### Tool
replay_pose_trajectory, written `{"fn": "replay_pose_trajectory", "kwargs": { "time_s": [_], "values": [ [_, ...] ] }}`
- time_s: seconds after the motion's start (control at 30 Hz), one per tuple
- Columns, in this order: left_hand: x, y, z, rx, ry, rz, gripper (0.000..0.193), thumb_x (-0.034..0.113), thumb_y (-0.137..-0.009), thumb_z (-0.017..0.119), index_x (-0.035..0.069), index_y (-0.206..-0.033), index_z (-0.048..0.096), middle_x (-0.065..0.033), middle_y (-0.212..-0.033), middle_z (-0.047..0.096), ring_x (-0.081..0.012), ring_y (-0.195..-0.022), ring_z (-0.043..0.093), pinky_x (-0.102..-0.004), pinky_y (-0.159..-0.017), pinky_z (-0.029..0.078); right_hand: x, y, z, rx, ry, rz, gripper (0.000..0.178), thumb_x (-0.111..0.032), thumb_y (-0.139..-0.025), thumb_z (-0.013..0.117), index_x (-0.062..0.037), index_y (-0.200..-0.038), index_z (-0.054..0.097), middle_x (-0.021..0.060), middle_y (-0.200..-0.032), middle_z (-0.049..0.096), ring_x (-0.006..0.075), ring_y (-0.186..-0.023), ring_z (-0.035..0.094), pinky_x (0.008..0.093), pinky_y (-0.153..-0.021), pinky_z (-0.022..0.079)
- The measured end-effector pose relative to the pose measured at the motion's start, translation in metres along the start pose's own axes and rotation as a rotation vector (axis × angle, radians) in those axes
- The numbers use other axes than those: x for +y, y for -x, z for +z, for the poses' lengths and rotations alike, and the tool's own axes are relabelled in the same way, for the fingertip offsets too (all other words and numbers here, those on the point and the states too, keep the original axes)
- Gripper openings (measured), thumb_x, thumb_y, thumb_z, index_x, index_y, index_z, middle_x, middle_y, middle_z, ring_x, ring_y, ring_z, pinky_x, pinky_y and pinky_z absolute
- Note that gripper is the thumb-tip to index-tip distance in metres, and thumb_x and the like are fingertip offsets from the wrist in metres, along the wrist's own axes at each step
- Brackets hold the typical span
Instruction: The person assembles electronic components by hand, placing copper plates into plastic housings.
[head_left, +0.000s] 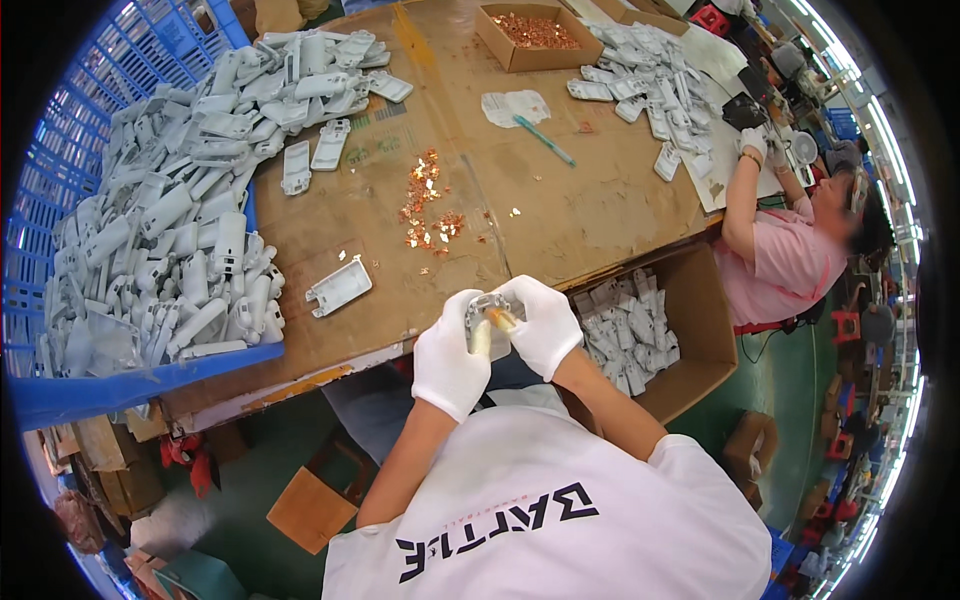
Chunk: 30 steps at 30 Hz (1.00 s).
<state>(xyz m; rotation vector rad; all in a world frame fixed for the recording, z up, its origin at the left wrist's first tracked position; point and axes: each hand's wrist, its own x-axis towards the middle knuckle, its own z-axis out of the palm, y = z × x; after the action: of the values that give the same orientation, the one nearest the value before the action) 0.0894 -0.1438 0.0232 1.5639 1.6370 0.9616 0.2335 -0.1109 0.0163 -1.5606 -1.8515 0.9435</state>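
Both hands wear white gloves and meet at the table's front edge. My left hand (450,352) is closed around one side of a small pale-grey plastic housing (486,303). My right hand (543,326) grips the other side, its thumb pressed at the housing's open face; the thumb's fingertip looks stained yellow-brown. Fingers hide most of the piece. A single similar housing (340,287) lies open side up on the table, left of my hands. Beyond them, small copper-coloured metal clips (420,205) are scattered in a loose heap.
A blue crate (150,375) heaped with housings stands at left. A box (705,330) of housings sits below the table edge at right. Farther back are a carton (515,58) of copper pieces, a teal pen (545,140) and another housing pile (650,80). A co-worker (780,250) sits at right.
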Motion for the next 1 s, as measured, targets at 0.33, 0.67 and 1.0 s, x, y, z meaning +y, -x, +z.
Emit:
{"fn": "replay_pose_trajectory", "kwargs": {
  "time_s": [0.33,0.67,1.0],
  "values": [
    [-0.003,0.0,0.028,0.082,-0.085,0.029,0.022,0.003,-0.088,0.056,0.009,-0.109,0.055,-0.018,-0.091,0.067,-0.0389,-0.084,0.065,-0.0481,-0.071,0.051,0.004,0.008,0.002,0.154,0.098,-0.083,0.011,-0.01,-0.082,0.064,-0.0074,-0.092,0.061,0.0131,-0.088,0.061,0.0362,-0.081,0.062,0.0417,-0.07,0.051],
    [0.004,-0.033,0.011,0.178,-0.088,0.018,0.017,0.004,-0.086,0.06,0.008,-0.102,0.059,-0.0164,-0.091,0.068,-0.037,-0.088,0.065,-0.045,-0.075,0.051,-0.016,-0.009,-0.011,0.083,-0.095,-0.108,0.04,-0.009,-0.086,0.066,-0.0025,-0.124,0.056,0.0178,-0.11,0.064,0.0302,-0.1,0.065,0.0339,-0.086,0.052],
    [0.008,-0.051,0.006,0.304,0.091,0.019,0.012,0.002,-0.085,0.061,0.005,-0.097,0.059,-0.0171,-0.084,0.068,-0.0337,-0.081,0.068,-0.0384,-0.071,0.052,-0.005,0.009,0.02,0.53,0.445,-0.538,0.048,-0.013,-0.076,0.07,-0.0072,-0.122,0.058,0.0141,-0.126,0.056,0.0289,-0.105,0.061,0.0372,-0.084,0.052]
  ]
}}
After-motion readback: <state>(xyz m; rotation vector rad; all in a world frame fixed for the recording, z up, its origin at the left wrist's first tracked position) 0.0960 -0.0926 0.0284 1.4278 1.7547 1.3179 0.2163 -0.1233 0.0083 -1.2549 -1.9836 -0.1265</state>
